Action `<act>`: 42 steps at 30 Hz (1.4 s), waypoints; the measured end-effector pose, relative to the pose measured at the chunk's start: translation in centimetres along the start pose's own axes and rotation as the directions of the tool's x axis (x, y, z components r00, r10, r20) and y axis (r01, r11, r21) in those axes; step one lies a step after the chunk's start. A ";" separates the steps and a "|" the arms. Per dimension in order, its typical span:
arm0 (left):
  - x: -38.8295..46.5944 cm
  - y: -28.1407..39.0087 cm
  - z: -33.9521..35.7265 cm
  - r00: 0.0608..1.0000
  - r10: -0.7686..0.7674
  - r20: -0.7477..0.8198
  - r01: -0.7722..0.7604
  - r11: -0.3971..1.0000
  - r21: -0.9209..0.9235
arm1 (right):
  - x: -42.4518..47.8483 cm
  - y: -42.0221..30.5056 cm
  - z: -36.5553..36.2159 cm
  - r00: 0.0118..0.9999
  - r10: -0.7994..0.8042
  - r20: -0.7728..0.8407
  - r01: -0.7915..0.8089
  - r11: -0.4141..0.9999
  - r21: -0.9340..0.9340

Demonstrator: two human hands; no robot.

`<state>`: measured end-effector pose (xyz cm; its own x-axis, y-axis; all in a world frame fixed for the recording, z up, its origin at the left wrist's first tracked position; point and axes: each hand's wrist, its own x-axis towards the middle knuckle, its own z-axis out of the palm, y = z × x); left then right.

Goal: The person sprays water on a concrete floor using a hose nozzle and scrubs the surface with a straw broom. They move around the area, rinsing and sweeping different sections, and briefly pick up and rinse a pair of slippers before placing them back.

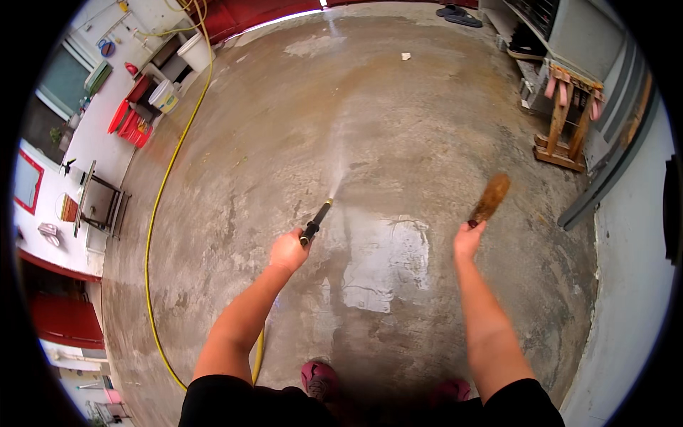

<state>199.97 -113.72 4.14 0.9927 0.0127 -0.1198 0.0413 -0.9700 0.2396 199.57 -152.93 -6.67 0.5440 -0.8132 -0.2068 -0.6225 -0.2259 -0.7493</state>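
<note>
My left hand (290,250) is closed around a black hose spray nozzle (318,218) with a brass tip. Water sprays from that tip up and away over the wet concrete floor (299,176). On the right, my right hand (468,240) grips the dark end of a brown, bristly brush (493,193), held above the floor. A yellow hose (155,213) curves along the left side and also shows beneath my left forearm. A shiny wet patch (381,267) lies between my two hands. Pink shoes (320,380) are on my feet at the bottom.
White buckets (164,97) and red plastic containers (133,128) stand by the left wall, near a small metal-legged table (106,205). At the right are a wooden stand (565,123), a leaning grey metal bar (597,187) and a shelf. Grey slippers (461,17) lie at the far end.
</note>
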 end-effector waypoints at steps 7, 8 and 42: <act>-1.0 -10.7 -1.6 0.982 -0.187 -0.040 0.182 0.978 -0.102 | -11.3 -13.2 10.1 0.670 -0.224 0.708 -0.145 0.896 0.420; -0.9 -12.4 -2.4 0.973 -0.219 -0.076 0.210 0.971 -0.111 | -12.7 -14.7 10.3 0.662 -0.223 0.716 -0.209 0.862 0.462; 2.7 -29.5 -15.6 0.585 -0.793 -0.171 0.774 0.609 -0.175 | -6.5 -18.7 -1.8 0.472 -0.093 0.877 0.515 0.836 -0.189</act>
<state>203.21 -81.31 11.74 0.5671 0.8182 -0.0948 0.8132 -0.5379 0.2221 206.63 -144.38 9.86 0.8078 0.1070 -0.5797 -0.3468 -0.7090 -0.6140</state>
